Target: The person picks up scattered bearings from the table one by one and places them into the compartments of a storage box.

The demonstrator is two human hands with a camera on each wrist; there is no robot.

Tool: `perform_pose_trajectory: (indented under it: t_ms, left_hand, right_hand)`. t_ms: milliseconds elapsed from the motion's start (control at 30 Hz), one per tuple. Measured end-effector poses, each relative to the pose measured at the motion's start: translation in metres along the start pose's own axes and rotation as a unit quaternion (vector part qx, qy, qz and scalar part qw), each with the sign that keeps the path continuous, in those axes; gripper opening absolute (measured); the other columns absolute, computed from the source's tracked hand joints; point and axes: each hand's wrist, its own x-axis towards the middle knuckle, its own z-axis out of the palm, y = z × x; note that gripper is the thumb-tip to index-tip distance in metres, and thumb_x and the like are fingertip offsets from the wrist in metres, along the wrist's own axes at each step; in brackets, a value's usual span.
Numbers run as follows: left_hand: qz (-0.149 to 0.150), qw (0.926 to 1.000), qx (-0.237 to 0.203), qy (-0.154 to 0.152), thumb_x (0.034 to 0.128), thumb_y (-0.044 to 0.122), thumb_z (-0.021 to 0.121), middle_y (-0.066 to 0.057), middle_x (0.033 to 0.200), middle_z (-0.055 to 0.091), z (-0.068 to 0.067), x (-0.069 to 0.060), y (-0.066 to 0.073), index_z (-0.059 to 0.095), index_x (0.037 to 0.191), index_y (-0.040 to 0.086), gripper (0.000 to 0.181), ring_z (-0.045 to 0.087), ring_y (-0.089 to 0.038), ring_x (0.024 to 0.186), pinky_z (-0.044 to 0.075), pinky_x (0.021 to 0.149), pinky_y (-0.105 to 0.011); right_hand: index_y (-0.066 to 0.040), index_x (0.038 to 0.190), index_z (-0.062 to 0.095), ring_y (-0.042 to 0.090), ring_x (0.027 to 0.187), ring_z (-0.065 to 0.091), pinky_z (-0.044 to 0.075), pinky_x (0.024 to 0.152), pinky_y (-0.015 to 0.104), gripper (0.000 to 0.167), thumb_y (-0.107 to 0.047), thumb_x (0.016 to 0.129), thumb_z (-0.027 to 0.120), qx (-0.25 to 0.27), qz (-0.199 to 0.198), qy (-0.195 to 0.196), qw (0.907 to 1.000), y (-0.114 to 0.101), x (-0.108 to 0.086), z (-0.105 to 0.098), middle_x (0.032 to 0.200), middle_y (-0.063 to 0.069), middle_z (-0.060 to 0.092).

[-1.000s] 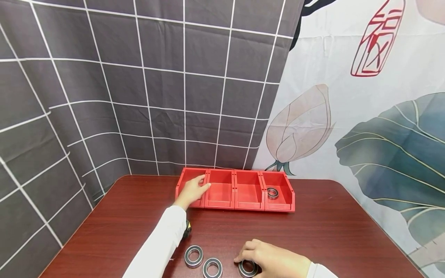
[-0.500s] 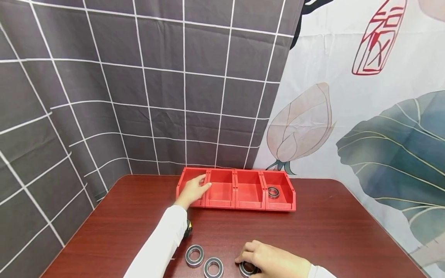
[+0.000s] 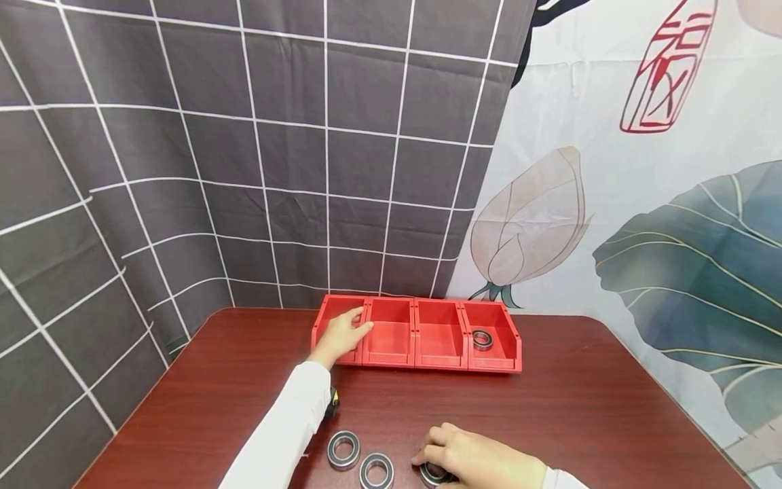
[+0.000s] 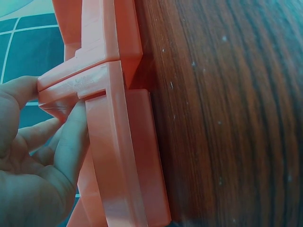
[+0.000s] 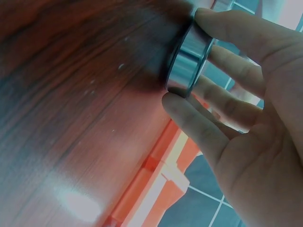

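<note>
My left hand point(image 3: 342, 336) is at the leftmost compartment of the row of red storage bins point(image 3: 387, 361). In the left wrist view its thumb and a finger pinch the adjoining bin walls point(image 4: 85, 87) from either side. Near the table's front, my right hand point(image 3: 482, 456) holds a bearing point(image 3: 430, 477) by its outer rim. The right wrist view shows that bearing's shiny steel edge point(image 5: 185, 64) between thumb and fingertip, low at the tabletop. Two more bearings, one at the left point(image 3: 344, 450) and one nearer the middle point(image 3: 376, 471), lie flat between the arms.
One bearing point(image 3: 482, 340) sits in the rightmost bin. A small black and yellow object point(image 3: 332, 402), partly hidden, is by the left sleeve. The reddish-brown table point(image 3: 568, 401) meets a gridded grey cloth point(image 3: 360, 170) behind the bins.
Both hands keep their places and holds. The whole scene shifts very slightly in the head view.
</note>
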Motion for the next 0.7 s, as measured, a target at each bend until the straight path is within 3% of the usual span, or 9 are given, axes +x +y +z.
perform_pose_trajectory:
  t_ms: [167, 367, 500, 700]
  left_hand:
    - [-0.005, 1.0, -0.004, -0.003, 0.0897, 0.033, 0.066, -0.016, 0.132, 0.055, 0.0007, 0.0002, -0.0009, 0.046, 0.142, 0.007, 0.061, 0.058, -0.031, 0.114, 0.048, 0.091, -0.043]
    - [0.002, 1.0, 0.004, 0.001, 0.091, 0.029, 0.065, -0.016, 0.131, 0.055, -0.0008, -0.0002, -0.0005, 0.046, 0.141, 0.006, 0.058, 0.058, -0.031, 0.114, 0.047, 0.093, -0.044]
    - [-0.004, 1.0, -0.002, 0.001, 0.0908, 0.03, 0.066, -0.015, 0.133, 0.055, -0.0011, -0.0002, -0.0002, 0.046, 0.142, 0.007, 0.059, 0.057, -0.031, 0.115, 0.047, 0.092, -0.044]
    - [-0.002, 1.0, -0.006, 0.002, 0.091, 0.029, 0.065, -0.015, 0.132, 0.055, 0.0007, -0.0006, -0.0006, 0.045, 0.142, 0.007, 0.059, 0.057, -0.032, 0.114, 0.049, 0.09, -0.043]
  right_hand:
    - [-0.026, 0.123, 0.062, -0.001, 0.095, 0.049, 0.042, 0.076, 0.009, 0.033, -0.038, 0.092, 0.061, 0.003, -0.004, 0.004, 1.0, -0.0011, -0.0009, -0.0003, 0.106, -0.017, 0.055]
    - [-0.026, 0.123, 0.061, 0.001, 0.099, 0.048, 0.043, 0.081, 0.011, 0.033, -0.025, 0.091, 0.067, -0.026, -0.005, 0.02, 0.9995, -0.0011, -0.0003, -0.0016, 0.111, -0.015, 0.055]
    - [-0.024, 0.119, 0.062, 0.004, 0.1, 0.049, 0.043, 0.083, 0.012, 0.031, -0.021, 0.089, 0.068, -0.061, -0.007, 0.063, 0.9961, -0.0028, 0.0012, -0.004, 0.113, -0.011, 0.055]
    - [-0.019, 0.112, 0.066, 0.008, 0.1, 0.051, 0.047, 0.085, 0.018, 0.031, -0.016, 0.082, 0.071, -0.119, -0.013, 0.16, 0.9798, -0.0002, 0.0048, -0.0057, 0.112, -0.005, 0.056]
